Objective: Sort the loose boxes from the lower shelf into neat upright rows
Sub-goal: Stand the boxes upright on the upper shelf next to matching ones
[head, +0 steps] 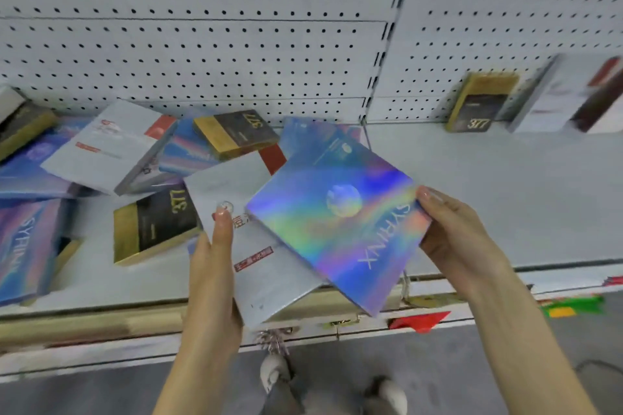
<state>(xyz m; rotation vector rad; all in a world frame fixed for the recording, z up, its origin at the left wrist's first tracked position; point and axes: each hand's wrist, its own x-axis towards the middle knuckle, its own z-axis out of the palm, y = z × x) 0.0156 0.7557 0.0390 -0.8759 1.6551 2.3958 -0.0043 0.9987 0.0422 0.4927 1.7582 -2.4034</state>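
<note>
Pegboard shelf [472,195]: loose box heap [111,145] left, upright row [539,98] right.

Legible txt: SYRINX, 377
"SYRINX" on centre holo box [337,222] & left holo box [22,246]; "377" on front gold-black box [155,222], rear gold-black box [236,133], right gold-black box [480,104]; white box [269,266] print blurred.

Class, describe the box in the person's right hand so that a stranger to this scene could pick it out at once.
Start at the white shelf below the pegboard wall. Over its front edge, two hands hold boxes; the right hand grips the rainbow-foil box. Unlike the SYRINX boxes lying at left, it is held up, overlapping the white box in the left hand.
</note>
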